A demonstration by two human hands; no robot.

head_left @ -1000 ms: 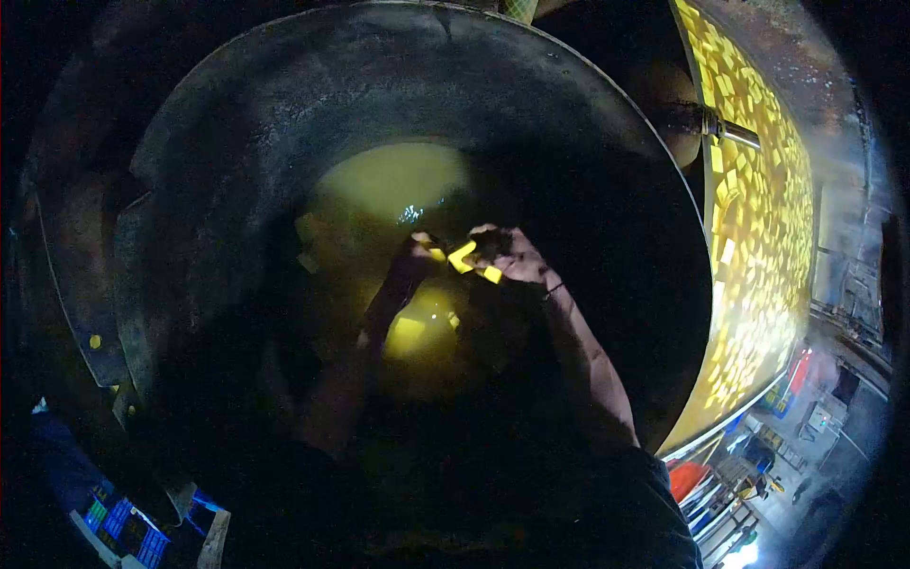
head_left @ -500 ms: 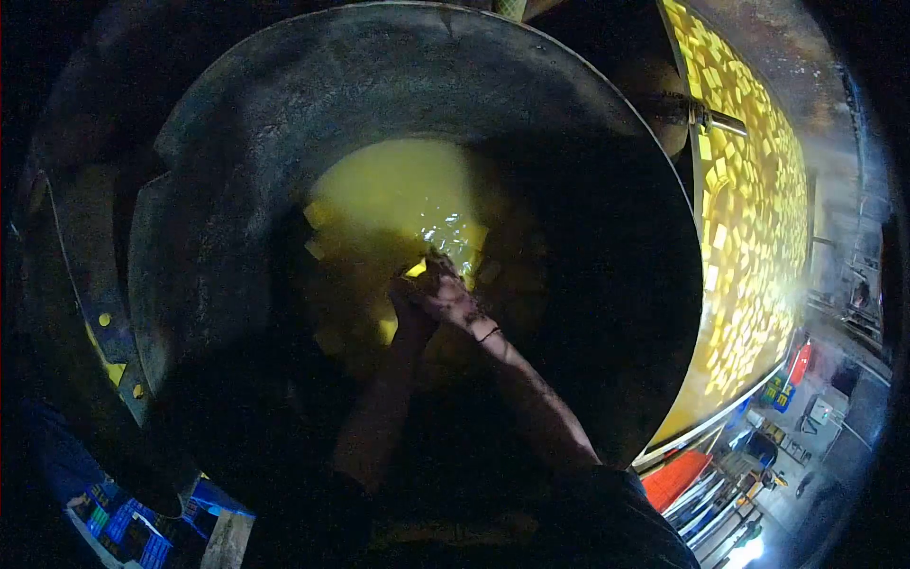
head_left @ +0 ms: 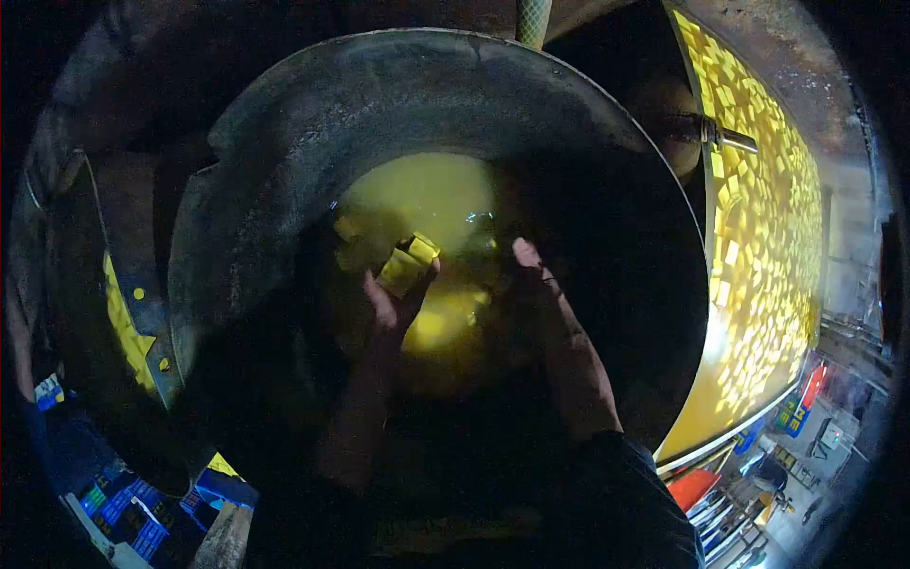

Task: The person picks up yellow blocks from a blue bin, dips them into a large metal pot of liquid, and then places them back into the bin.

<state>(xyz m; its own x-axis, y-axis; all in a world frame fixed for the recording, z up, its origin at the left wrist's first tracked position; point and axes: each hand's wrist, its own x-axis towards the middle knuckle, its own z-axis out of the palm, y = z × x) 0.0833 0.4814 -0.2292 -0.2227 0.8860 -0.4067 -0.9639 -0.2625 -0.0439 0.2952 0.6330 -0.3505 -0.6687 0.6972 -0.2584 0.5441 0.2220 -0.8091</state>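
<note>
A large round dark pan (head_left: 313, 114) holds cloudy yellow liquid (head_left: 427, 185) at its bottom. My left hand (head_left: 387, 308) is wrapped round yellow blocks (head_left: 406, 267), which look like two pieces side by side above the liquid. To the right, my right hand (head_left: 527, 254) is apart from the blocks, over the dark side of the pan. Its fingers are too dark to make out fully. More yellow pieces show dimly below the surface, with a bright patch beneath my left hand.
A big vat (head_left: 758, 237) full of floating yellow blocks stands at the right, with a metal pipe (head_left: 737, 140) at its near edge. A green hose (head_left: 534, 21) hangs at the top. Blue crates (head_left: 133, 522) are at the lower left, a red object (head_left: 694, 487) at the lower right.
My hands were together at the liquid and are now apart. My right hand has moved right; the yellow blocks are now clearly visible in my left hand. The view has shifted slightly.
</note>
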